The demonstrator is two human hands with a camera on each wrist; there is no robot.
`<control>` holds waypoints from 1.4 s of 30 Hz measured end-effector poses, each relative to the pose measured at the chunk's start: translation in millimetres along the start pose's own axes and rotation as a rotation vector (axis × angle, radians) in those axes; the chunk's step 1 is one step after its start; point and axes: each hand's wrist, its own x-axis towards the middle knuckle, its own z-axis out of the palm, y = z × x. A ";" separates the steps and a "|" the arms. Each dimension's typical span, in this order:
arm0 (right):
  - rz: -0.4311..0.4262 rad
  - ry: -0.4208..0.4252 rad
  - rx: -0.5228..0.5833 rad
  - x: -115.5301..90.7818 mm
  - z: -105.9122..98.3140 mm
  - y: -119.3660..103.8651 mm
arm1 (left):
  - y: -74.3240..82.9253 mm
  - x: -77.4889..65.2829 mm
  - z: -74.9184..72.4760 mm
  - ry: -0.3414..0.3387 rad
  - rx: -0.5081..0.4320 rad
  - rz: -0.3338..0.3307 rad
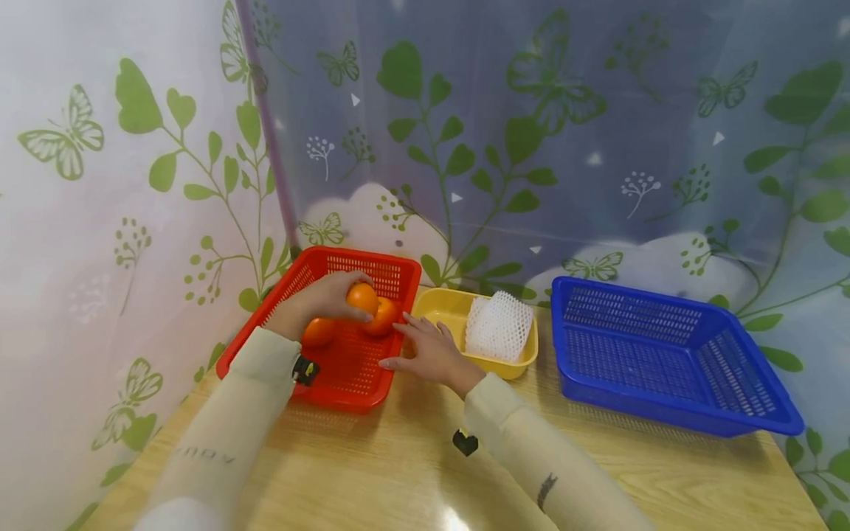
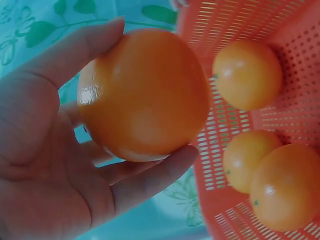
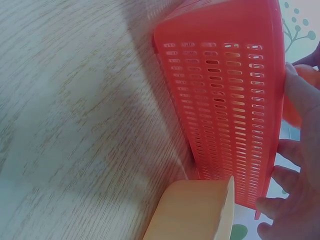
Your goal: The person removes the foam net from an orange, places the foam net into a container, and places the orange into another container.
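Observation:
My left hand (image 1: 334, 296) grips an orange (image 2: 145, 95) between thumb and curled fingers, over the red basket (image 1: 348, 398). Below it, other oranges lie inside that basket: in the left wrist view one orange (image 2: 248, 75) is apart, and a pair sits close together, with the front orange (image 2: 287, 187) overlapping the other. At the basket's right side is my right hand (image 1: 432, 352), fingers spread and fingertips right at the rim. It holds nothing. The right wrist view shows the basket's slotted outer wall (image 3: 220, 100) beside these fingers.
Right of the red basket stands a yellow container (image 1: 438, 302) holding white foam netting (image 1: 501, 326). Farther right on the wooden table (image 1: 412, 472) sits a blue basket (image 1: 637, 369). A leaf-patterned curtain (image 1: 465, 147) hangs close behind them.

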 end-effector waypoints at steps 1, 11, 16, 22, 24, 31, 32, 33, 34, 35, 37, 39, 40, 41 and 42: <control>0.002 -0.001 -0.006 0.3 0.1 0.1 | -0.7 2.3 1.5 0.004 0.005 -0.009; 0.028 0.002 0.003 -1.4 -1.0 -3.2 | 1.2 16.9 25.5 -0.051 0.085 -0.199; 0.034 -0.001 0.021 -3.1 -2.7 -6.1 | 7.6 18.9 31.7 -0.134 0.087 -0.305; 0.047 -0.005 0.030 -4.1 -2.6 -4.9 | 9.7 26.6 36.7 -0.201 0.077 -0.404; 0.046 -0.004 0.028 -4.0 -2.0 -3.9 | 9.4 29.0 38.1 -0.223 0.077 -0.436; 0.029 -0.006 0.022 -3.8 -0.7 -3.1 | 7.7 36.1 47.9 -0.264 0.006 -0.549; 0.030 -0.007 0.021 -3.9 -0.8 -3.2 | 7.4 36.5 50.1 -0.260 0.011 -0.547; 0.033 -0.010 0.020 -4.2 -1.2 -3.7 | 7.2 36.5 52.0 -0.253 0.007 -0.553; 0.037 -0.013 0.021 -4.3 -1.5 -4.0 | 6.8 36.4 54.0 -0.248 0.007 -0.563; 0.039 -0.014 0.023 -4.2 -1.7 -4.1 | 6.6 35.6 55.9 -0.240 0.012 -0.564; 0.043 -0.018 0.027 -4.1 -2.3 -4.4 | 6.4 33.6 58.7 -0.223 0.017 -0.567; 0.048 -0.023 0.031 -3.9 -2.9 -4.4 | 6.3 31.5 60.1 -0.208 0.011 -0.567; 0.048 -0.024 0.034 -3.7 -3.2 -4.3 | 6.4 30.9 60.2 -0.202 0.008 -0.566; 0.047 -0.024 0.033 -3.6 -3.5 -4.1 | 6.0 30.8 60.6 -0.194 -0.001 -0.562; 0.048 -0.026 0.033 -3.6 -3.9 -4.0 | 6.0 31.0 60.7 -0.188 -0.005 -0.562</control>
